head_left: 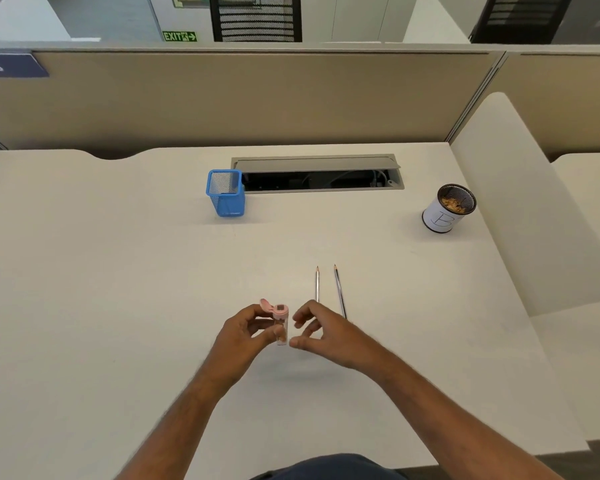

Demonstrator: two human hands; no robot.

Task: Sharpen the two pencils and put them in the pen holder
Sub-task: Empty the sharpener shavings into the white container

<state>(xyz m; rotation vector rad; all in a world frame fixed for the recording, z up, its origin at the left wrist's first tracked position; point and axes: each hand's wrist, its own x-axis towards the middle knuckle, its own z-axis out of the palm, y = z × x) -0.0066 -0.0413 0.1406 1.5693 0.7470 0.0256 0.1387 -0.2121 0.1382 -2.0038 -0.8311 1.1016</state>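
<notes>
Left hand [248, 329] pinching clear cylindrical pink-capped sharpener [280, 323] at lower centre, right hand [321, 332] unclenched beside it, two slim pencils [328, 289] right, blue square mesh pen holder [225, 192] upper centre

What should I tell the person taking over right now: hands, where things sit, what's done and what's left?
Left hand: holding the pink sharpener upright above the desk, lid flipped open, shavings inside.
Right hand: empty, fingers curled open right beside the sharpener, not touching it.
Both pencils lie side by side on the desk, tips pointing away, just beyond the right hand.
Blue mesh pen holder: upright at the back, empty as far as visible.
Cup marked B: far right, holds shavings.
Done: neither pencil is in the holder; whether they are sharpened, I cannot tell.
Left: pick up a pencil, sharpen, repeat, place both in the holder.
</notes>
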